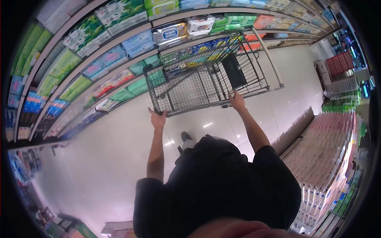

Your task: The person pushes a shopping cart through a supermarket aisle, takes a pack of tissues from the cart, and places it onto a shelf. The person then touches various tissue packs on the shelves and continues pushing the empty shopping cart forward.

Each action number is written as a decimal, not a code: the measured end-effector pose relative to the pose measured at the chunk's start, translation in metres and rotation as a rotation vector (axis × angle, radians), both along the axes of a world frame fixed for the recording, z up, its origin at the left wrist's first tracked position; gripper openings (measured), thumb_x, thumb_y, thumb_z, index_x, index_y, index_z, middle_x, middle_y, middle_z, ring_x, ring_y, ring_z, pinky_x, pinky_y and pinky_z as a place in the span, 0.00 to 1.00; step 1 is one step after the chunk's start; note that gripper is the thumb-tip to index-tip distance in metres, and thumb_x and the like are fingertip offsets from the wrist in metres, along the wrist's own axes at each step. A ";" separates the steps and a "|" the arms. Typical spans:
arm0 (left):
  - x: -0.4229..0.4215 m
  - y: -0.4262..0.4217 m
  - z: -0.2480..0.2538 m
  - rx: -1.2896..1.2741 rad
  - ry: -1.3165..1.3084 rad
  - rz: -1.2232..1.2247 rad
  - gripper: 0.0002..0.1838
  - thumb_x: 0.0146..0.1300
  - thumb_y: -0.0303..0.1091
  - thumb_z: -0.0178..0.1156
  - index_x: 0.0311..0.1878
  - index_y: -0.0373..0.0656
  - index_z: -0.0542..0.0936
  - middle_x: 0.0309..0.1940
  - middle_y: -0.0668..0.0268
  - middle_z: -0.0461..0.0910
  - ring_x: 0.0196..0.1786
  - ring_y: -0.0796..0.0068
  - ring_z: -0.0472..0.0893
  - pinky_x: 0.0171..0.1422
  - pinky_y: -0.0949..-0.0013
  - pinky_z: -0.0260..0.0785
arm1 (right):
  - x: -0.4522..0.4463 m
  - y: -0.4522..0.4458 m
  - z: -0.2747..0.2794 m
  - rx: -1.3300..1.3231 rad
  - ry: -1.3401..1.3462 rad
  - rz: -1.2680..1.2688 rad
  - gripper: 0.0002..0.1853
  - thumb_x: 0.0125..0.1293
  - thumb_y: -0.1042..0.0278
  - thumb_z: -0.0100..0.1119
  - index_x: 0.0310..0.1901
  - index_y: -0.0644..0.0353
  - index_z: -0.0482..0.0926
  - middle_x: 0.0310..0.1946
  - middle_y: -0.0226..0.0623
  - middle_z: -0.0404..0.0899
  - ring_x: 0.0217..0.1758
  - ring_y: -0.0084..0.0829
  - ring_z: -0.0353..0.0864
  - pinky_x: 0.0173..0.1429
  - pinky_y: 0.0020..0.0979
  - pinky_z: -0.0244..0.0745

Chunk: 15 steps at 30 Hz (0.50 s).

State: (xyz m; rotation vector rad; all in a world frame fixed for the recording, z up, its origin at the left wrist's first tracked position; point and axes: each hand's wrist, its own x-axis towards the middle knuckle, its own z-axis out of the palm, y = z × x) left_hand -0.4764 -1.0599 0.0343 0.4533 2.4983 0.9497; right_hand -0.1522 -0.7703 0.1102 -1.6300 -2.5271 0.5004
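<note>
A wire shopping cart [186, 111] stands sideways in front of me, its basket bare of goods. My left hand [158, 119] is at the cart's near left corner, fingers round the rim and thumb sticking out to the left. Farther right, my right hand [237, 101] grips the near side rail, close to a dark panel [233, 71] inside the basket. The cart's push handle [268, 59] is at its right end, away from both hands.
Shelves [115, 65] of packaged tissues and wipes curve along the far side, just behind the cart. At the right rises a big stack of pinkish cartons [321, 146]. Red boxes [339, 63] stand farther back. The shiny tiled floor [91, 162] reflects lights.
</note>
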 end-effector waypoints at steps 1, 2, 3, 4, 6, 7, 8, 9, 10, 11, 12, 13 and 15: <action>0.012 0.008 0.000 0.040 -0.037 -0.030 0.58 0.49 0.51 0.71 0.71 0.32 0.46 0.39 0.40 0.81 0.43 0.39 0.81 0.49 0.51 0.74 | 0.009 0.013 0.008 -0.099 -0.109 -0.053 0.28 0.63 0.46 0.56 0.52 0.65 0.69 0.42 0.55 0.79 0.50 0.53 0.78 0.66 0.51 0.60; 0.024 0.017 0.000 0.079 -0.076 -0.061 0.57 0.50 0.52 0.70 0.72 0.33 0.45 0.40 0.39 0.81 0.43 0.39 0.81 0.50 0.51 0.73 | 0.017 0.022 0.014 -0.093 -0.102 -0.077 0.28 0.63 0.46 0.56 0.52 0.65 0.69 0.42 0.55 0.79 0.50 0.53 0.78 0.66 0.51 0.60; 0.036 0.027 0.001 0.082 -0.074 -0.086 0.57 0.50 0.52 0.70 0.72 0.33 0.45 0.40 0.39 0.81 0.43 0.39 0.81 0.50 0.51 0.73 | 0.027 0.029 0.015 -0.044 -0.157 -0.097 0.29 0.62 0.46 0.56 0.53 0.64 0.69 0.47 0.53 0.78 0.54 0.51 0.76 0.67 0.50 0.61; 0.050 0.036 0.004 0.124 -0.122 -0.121 0.57 0.52 0.52 0.69 0.72 0.34 0.43 0.40 0.39 0.81 0.44 0.39 0.81 0.51 0.52 0.73 | 0.035 0.032 0.020 0.002 -0.213 -0.118 0.29 0.62 0.46 0.57 0.53 0.64 0.69 0.53 0.52 0.77 0.58 0.48 0.75 0.67 0.50 0.61; 0.074 0.052 0.013 0.162 -0.170 -0.184 0.57 0.54 0.52 0.68 0.73 0.36 0.40 0.41 0.39 0.81 0.44 0.39 0.81 0.51 0.52 0.73 | 0.047 0.039 0.021 -0.119 -0.278 -0.193 0.34 0.61 0.45 0.58 0.59 0.63 0.66 0.63 0.50 0.68 0.69 0.44 0.65 0.68 0.51 0.60; 0.086 0.060 0.027 0.160 -0.274 -0.241 0.57 0.56 0.49 0.66 0.74 0.37 0.37 0.44 0.38 0.80 0.46 0.41 0.81 0.53 0.53 0.72 | 0.055 0.043 0.013 -0.070 -0.268 -0.211 0.36 0.60 0.44 0.59 0.62 0.63 0.64 0.65 0.50 0.66 0.72 0.44 0.60 0.69 0.53 0.58; 0.097 0.069 0.038 0.156 -0.378 -0.301 0.56 0.59 0.47 0.65 0.74 0.38 0.34 0.47 0.38 0.79 0.49 0.42 0.80 0.55 0.55 0.72 | 0.064 0.048 0.005 -0.020 -0.258 -0.231 0.38 0.60 0.44 0.59 0.64 0.63 0.62 0.67 0.50 0.63 0.74 0.44 0.56 0.70 0.54 0.57; 0.108 0.077 0.030 0.153 -0.374 -0.329 0.56 0.59 0.47 0.65 0.74 0.38 0.34 0.47 0.38 0.79 0.49 0.42 0.80 0.55 0.55 0.72 | 0.070 0.052 0.000 -0.038 -0.247 -0.280 0.43 0.58 0.42 0.60 0.68 0.63 0.59 0.68 0.50 0.61 0.77 0.45 0.49 0.72 0.54 0.54; 0.122 0.082 0.012 0.304 -0.379 -0.411 0.56 0.60 0.44 0.64 0.74 0.39 0.32 0.50 0.39 0.78 0.52 0.45 0.80 0.57 0.56 0.71 | 0.076 0.054 -0.003 -0.041 -0.242 -0.306 0.43 0.58 0.42 0.60 0.68 0.63 0.59 0.68 0.50 0.61 0.77 0.45 0.49 0.72 0.54 0.54; 0.130 0.089 0.000 0.455 -0.385 -0.492 0.55 0.62 0.42 0.63 0.74 0.40 0.30 0.53 0.40 0.77 0.55 0.47 0.79 0.59 0.57 0.70 | 0.078 0.055 -0.008 0.037 -0.194 -0.331 0.42 0.57 0.45 0.63 0.66 0.64 0.60 0.66 0.52 0.63 0.75 0.48 0.53 0.71 0.54 0.56; 0.135 0.096 0.002 0.450 -0.384 -0.517 0.55 0.62 0.42 0.63 0.74 0.40 0.30 0.53 0.40 0.77 0.55 0.47 0.79 0.59 0.57 0.70 | 0.081 0.057 -0.012 0.115 -0.147 -0.354 0.42 0.55 0.48 0.65 0.65 0.65 0.61 0.64 0.53 0.65 0.73 0.51 0.56 0.70 0.53 0.59; 0.137 0.105 0.005 0.336 -0.446 -0.532 0.54 0.62 0.40 0.63 0.74 0.40 0.31 0.54 0.41 0.76 0.56 0.49 0.78 0.61 0.57 0.69 | 0.083 0.059 -0.012 0.155 0.081 -0.376 0.46 0.53 0.52 0.69 0.66 0.70 0.58 0.64 0.59 0.62 0.73 0.55 0.53 0.72 0.49 0.57; 0.143 0.122 0.008 0.212 -0.487 -0.561 0.53 0.62 0.39 0.62 0.74 0.39 0.32 0.56 0.43 0.75 0.58 0.51 0.77 0.62 0.58 0.68 | 0.078 0.047 -0.014 0.273 0.316 -0.552 0.47 0.52 0.53 0.71 0.66 0.72 0.57 0.64 0.61 0.61 0.72 0.56 0.53 0.72 0.47 0.56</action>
